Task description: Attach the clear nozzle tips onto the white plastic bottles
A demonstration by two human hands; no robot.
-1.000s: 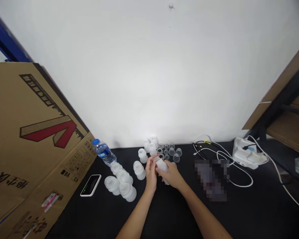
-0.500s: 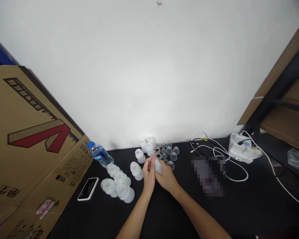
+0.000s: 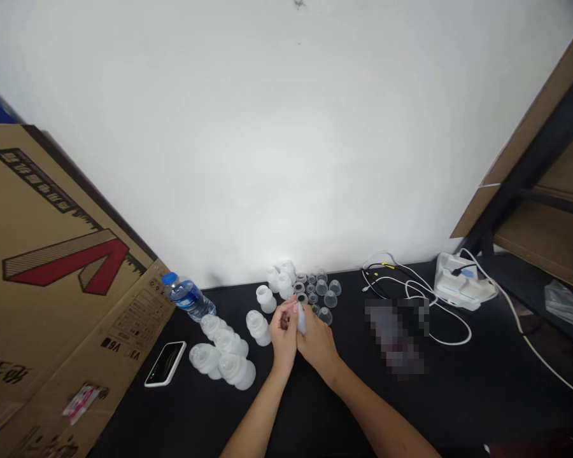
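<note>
Fingers (image 3: 290,308) of the left hand (image 3: 282,335) and right hand (image 3: 318,343) curl shut around a frosted plastic bottle (image 3: 302,320) — one slip could scatter the clear plastic cups (image 3: 321,287) just beside!

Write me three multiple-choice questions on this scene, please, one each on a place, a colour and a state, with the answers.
1. Where does the phone lie?
A) On the black tabletop, left of the frosted bottles
B) In the right hand
C) On the cardboard

2. What colour is the cap of the water bottle?
A) Red
B) Green
C) Blue

3. What state is the frosted plastic bottle in?
A) Standing on the tabletop
B) Held between the left hand and the right hand
C) Lying on the cardboard

Answers: 1 A, it lies flat beside them. 2 C, the cap shows blue. 3 B, both hands close around it above the tabletop.
</note>
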